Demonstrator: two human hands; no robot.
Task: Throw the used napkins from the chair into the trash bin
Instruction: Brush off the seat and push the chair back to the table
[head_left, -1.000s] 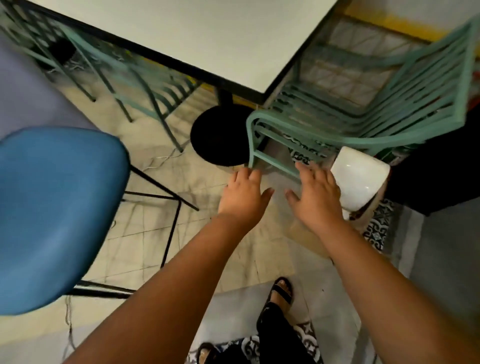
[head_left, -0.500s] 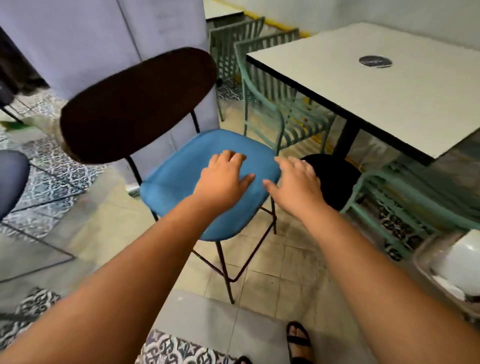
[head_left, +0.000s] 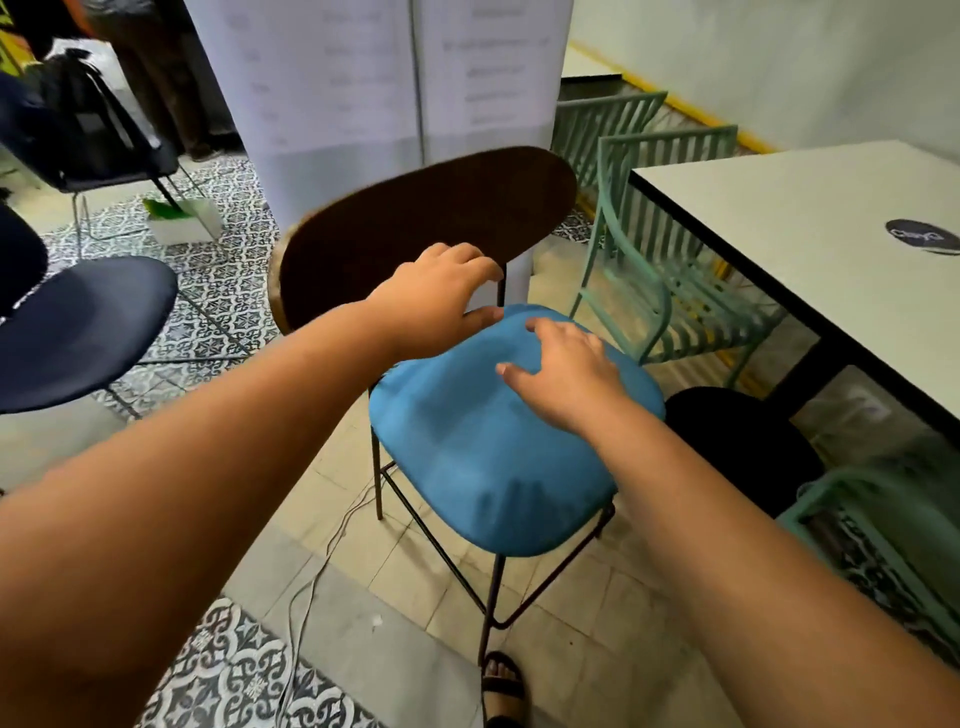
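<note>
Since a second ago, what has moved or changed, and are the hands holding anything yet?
The view swung from the white bin under the table to the blue padded chair seat. The left hand went up toward the dark wooden backrest; the right hand came over the seat. Both remain open and hold nothing. No napkins are visible now.

You get even, soft indoor light with only faint shadows under the blue seat (head_left: 498, 447), a pale sheen on the table (head_left: 810, 249) at right, wide-angle bending at the frame edges, and motion blur smearing the green chairs (head_left: 670, 291) and the upper left.
</note>
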